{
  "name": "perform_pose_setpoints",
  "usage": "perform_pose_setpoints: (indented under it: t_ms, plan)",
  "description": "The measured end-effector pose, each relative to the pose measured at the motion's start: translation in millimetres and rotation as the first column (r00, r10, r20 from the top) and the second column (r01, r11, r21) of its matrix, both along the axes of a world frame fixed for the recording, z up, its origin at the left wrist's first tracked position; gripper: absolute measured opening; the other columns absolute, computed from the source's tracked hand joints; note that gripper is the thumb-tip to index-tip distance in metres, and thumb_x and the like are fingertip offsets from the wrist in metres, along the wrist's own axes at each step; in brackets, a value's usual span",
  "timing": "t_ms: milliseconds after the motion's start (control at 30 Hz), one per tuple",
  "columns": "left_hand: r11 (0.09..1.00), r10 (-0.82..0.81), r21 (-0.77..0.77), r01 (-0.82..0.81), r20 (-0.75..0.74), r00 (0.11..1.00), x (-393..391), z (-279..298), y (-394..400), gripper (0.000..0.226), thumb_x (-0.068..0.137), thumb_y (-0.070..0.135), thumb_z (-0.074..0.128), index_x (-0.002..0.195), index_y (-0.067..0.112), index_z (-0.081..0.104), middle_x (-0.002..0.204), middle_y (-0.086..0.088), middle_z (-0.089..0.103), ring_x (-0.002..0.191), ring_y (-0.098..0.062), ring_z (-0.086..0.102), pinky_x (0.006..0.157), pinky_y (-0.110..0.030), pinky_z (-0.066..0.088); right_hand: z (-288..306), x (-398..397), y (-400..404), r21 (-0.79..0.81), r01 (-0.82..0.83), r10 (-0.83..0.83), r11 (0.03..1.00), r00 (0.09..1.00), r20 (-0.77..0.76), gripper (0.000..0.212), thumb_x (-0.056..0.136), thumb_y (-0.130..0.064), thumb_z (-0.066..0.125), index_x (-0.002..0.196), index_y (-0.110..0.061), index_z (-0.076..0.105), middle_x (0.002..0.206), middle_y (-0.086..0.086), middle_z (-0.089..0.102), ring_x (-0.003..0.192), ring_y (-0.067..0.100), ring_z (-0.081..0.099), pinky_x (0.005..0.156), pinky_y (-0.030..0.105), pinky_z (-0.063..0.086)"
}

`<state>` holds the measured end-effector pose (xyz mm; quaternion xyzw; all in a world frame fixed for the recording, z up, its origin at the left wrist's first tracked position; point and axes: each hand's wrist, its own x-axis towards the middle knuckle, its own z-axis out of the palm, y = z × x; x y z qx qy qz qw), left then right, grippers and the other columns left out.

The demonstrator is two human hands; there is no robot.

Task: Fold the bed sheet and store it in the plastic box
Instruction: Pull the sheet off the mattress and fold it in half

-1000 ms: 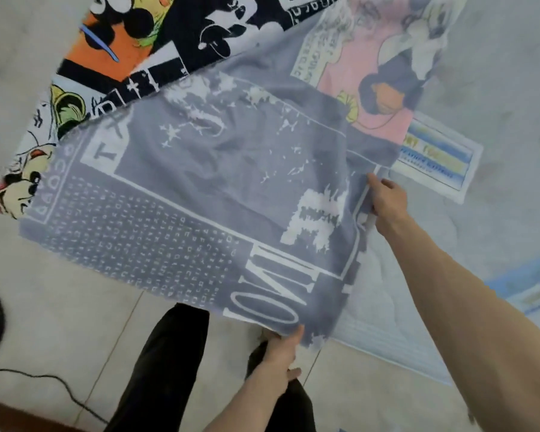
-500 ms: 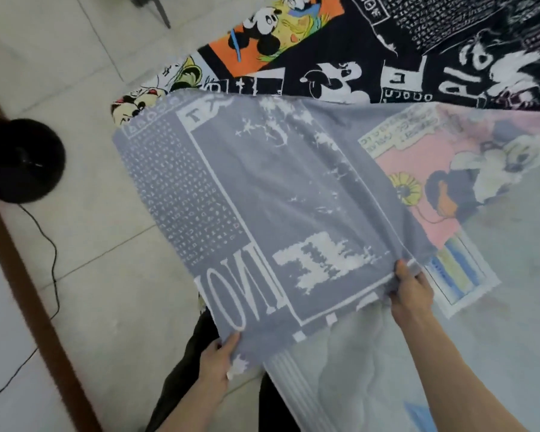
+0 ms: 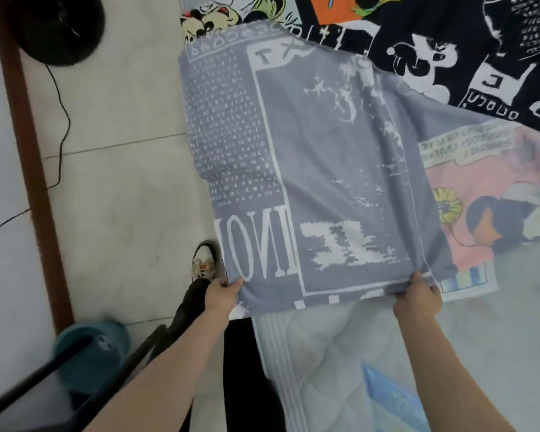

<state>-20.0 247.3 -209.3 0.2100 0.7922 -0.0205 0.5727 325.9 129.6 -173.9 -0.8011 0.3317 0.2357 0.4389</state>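
Note:
The bed sheet hangs stretched in front of me, its faded grey back with white lettering facing up. Farther away its printed cartoon side in black, orange and pink lies spread over the mattress. My left hand pinches the near left corner of the sheet. My right hand grips the near edge about a forearm's length to the right. No plastic box is in view.
A white quilted mattress lies under the sheet on the right. Tiled floor is on the left, with a black round fan base, its cable, a brown wooden strip, a teal slipper and black bars at lower left.
Both hands have drawn the sheet's near edge toward me and levelled it. My right hand has come down level with the left. The view has swung left, showing more floor.

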Motion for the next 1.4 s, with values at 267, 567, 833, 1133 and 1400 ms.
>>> perform_pose_setpoints:
  t_ms: [267, 567, 833, 1133, 1400]
  plan:
    - [0.907, -0.309, -0.273, 0.322, 0.09, 0.947, -5, 17, -6, 0.047, 0.078, 0.0, 0.078, 0.123, 0.001, 0.064, 0.118, -0.02, 0.07, 0.107, -0.035, 0.069, 0.096, -0.053, 0.058, 14, 2, -13, -0.201, -0.076, 0.055, 0.977, 0.993, -0.107, 0.042, 0.097, -0.018, 0.054, 0.138, -0.009, 0.049, 0.124, 0.014, 0.059, 0.103, 0.031, 0.058, 0.087, 0.033, 0.047]
    - [0.974, 0.112, 0.179, -0.138, 0.15, 0.982, 27, 27, 187, 0.047, 0.096, 0.047, 0.066, 0.132, 0.019, 0.06, 0.133, -0.002, 0.064, 0.115, -0.022, 0.062, 0.103, -0.044, 0.049, 32, -12, 137, -0.448, -0.805, 0.908, 0.39, 0.417, 0.04, 0.047, 0.096, -0.021, 0.059, 0.139, -0.007, 0.047, 0.132, 0.018, 0.057, 0.121, 0.037, 0.054, 0.101, 0.047, 0.044]
    - [0.944, 0.219, 0.18, -0.276, 0.284, 0.934, 29, 10, 309, 0.028, 0.091, 0.028, 0.077, 0.117, 0.019, 0.068, 0.105, 0.003, 0.077, 0.086, -0.015, 0.073, 0.076, -0.031, 0.058, 25, -21, 366, 0.325, -0.533, 0.597, 0.782, 0.789, -0.143, 0.027, 0.098, -0.029, 0.059, 0.114, -0.006, 0.06, 0.096, 0.006, 0.065, 0.078, 0.02, 0.061, 0.069, 0.031, 0.051]
    - [0.957, 0.169, 0.151, -0.248, 0.406, 0.898, 36, 0, 391, 0.023, 0.094, 0.029, 0.073, 0.11, 0.013, 0.069, 0.092, 0.004, 0.079, 0.075, -0.011, 0.076, 0.057, -0.022, 0.057, 16, 32, 499, 0.408, 0.036, 0.059, 0.912, 0.974, -0.218, 0.025, 0.102, -0.029, 0.054, 0.084, -0.013, 0.058, 0.073, -0.002, 0.054, 0.055, 0.009, 0.05, 0.047, 0.019, 0.047]
    - [0.884, 0.386, 0.01, -0.467, 0.546, 0.743, 39, -1, 413, 0.015, 0.091, 0.014, 0.064, 0.08, 0.016, 0.054, 0.07, -0.002, 0.06, 0.058, -0.014, 0.059, 0.048, -0.02, 0.046, 42, 74, 543, -0.057, -0.316, 0.308, 0.947, 0.843, 0.44, 0.023, 0.09, -0.026, 0.055, 0.071, -0.021, 0.043, 0.063, -0.004, 0.048, 0.054, 0.014, 0.042, 0.054, 0.028, 0.035]
